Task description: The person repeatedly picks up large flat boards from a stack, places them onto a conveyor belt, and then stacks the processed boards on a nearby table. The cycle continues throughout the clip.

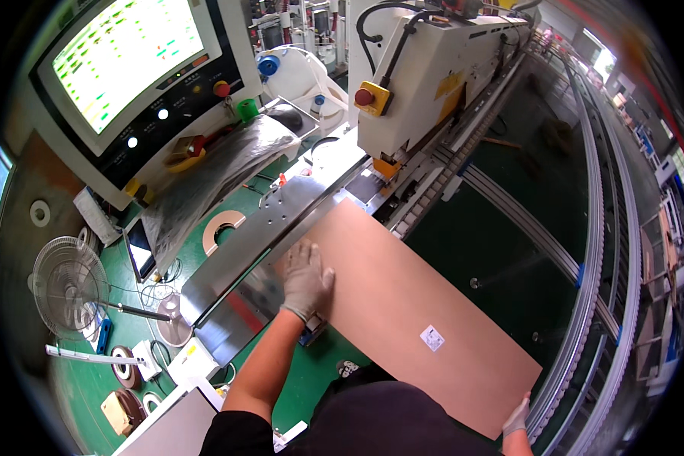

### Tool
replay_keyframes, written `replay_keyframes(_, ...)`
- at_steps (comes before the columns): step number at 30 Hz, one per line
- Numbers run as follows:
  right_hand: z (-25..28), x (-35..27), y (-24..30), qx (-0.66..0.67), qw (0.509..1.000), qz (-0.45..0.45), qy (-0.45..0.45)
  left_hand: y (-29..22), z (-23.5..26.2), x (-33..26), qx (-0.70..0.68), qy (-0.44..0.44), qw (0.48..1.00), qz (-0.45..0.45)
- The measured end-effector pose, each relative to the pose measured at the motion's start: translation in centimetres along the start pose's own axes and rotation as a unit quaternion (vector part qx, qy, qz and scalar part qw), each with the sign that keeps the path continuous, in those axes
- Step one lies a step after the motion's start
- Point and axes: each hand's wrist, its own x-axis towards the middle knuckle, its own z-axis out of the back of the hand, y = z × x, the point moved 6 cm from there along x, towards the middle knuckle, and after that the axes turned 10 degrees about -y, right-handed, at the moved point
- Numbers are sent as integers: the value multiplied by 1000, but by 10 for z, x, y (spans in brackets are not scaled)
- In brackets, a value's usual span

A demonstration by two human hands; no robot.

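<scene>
A long tan rectangular board (387,296) with a white printed label (432,338) slants from the machine's feed table (258,235) down to the right in front of my body. My left hand (306,280), in a light work glove, lies flat on the board's upper left part, fingers stretched forward. At the near right corner my right hand (517,418), also gloved, grips the board's edge; some of its fingers are hidden below. The board's far end meets the edge-banding machine (433,76) beside its chain track (425,197).
A control panel with a lit screen (129,57) stands at upper left. A red emergency stop button (365,97) sits on the machine. A standing fan (70,285) and rolls of edging tape (222,230) are at left. Metal conveyor rails (585,251) curve along the right.
</scene>
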Motion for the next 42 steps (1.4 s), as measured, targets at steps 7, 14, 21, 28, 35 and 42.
replay_keyframes(7, -25, 9, 32, -3, 999, -34, -34, -55, 1, -56, -108, 24, 991, -76)
replay_keyframes(14, -76, 40, 62, 2, 999, -36, -31, -51, -13, -26, -134, 60, 989, -12)
replay_keyframes(21, -84, 84, 95, -63, 989, 26, -129, -80, -42, 21, -118, 43, 992, -8)
replay_keyframes(28, -80, 170, 136, -49, 988, 53, -133, -122, -76, 84, -132, 38, 990, -11)
replay_keyframes(35, -125, 223, 186, -21, 994, 30, -102, -174, -112, 159, -136, 36, 990, -20)
replay_keyframes(42, -182, 279, 235, 35, 995, -13, 89, -219, -151, 216, -128, -1, 991, -40)
